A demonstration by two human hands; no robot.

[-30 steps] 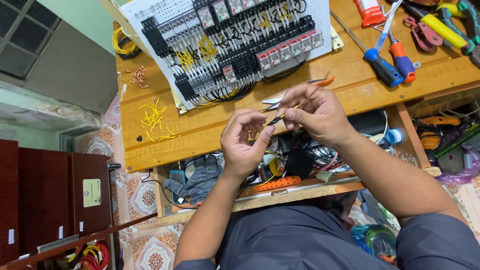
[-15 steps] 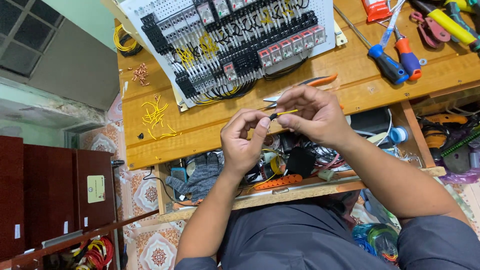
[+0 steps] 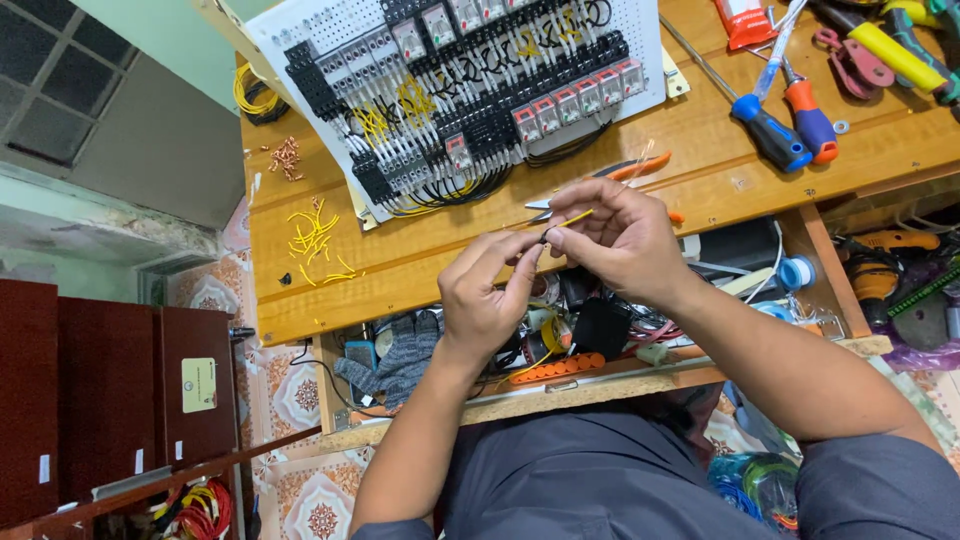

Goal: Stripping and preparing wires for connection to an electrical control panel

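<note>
- Head view. Left hand (image 3: 485, 295) and right hand (image 3: 615, 235) meet above the near edge of the desk (image 3: 420, 265), fingertips pinched together on a short yellow wire (image 3: 572, 218) with a small dark tip at its left end.
- Both hands grasp that wire; it sits in the air between them, off the wood, just in front of the white wiring panel (image 3: 460, 90).
- Near desk edge runs right under the hands; beyond it, a lower shelf (image 3: 560, 385) crowded with a grey glove (image 3: 400, 360), an orange strip and dark parts.
- Open wood: a bare band between panel and near edge, widest to the left of the hands.
- Cut yellow wire scraps (image 3: 318, 240) lie scattered on that left stretch; a small heap of copper-coloured terminals (image 3: 286, 155) farther up, a yellow wire coil (image 3: 252, 95) at the far corner.
- Orange-handled cutters (image 3: 625, 172) lie just behind the right hand, partly hidden by it.
- Right side is crowded: blue-handled screwdriver (image 3: 770, 135), orange-handled screwdriver (image 3: 808, 115), more tools at the far right corner.
- Dark red cabinet (image 3: 110, 400) stands on the floor, well left of the desk.
</note>
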